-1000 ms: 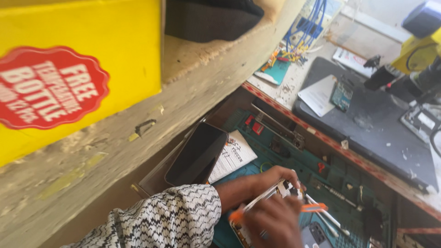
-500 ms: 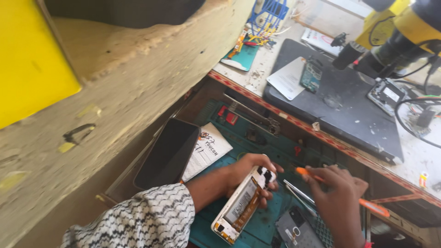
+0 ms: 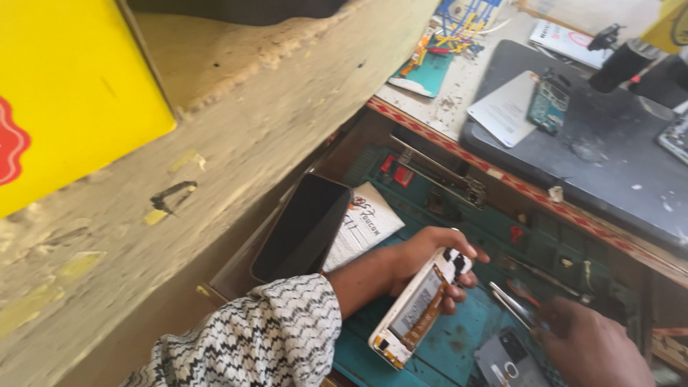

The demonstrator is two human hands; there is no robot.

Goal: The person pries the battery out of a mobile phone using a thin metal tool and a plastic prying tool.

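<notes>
Cluttered repair bench (image 3: 609,154): our left hand (image 3: 423,261) grips the opened phone (image 3: 419,308); right hand (image 3: 588,347) pinches tweezers (image 3: 512,304) just right of it. Back already off, internals untouched.

We see bright daylight on the table (image 3: 459,107) at the upper right, where pale surfaces wash out near the frame edge. The lower middle lies in softer shade. Our right hand (image 3: 591,347) at the lower right looks dark and slightly blurred. The yellow box (image 3: 72,100) at upper left glows evenly.
</notes>
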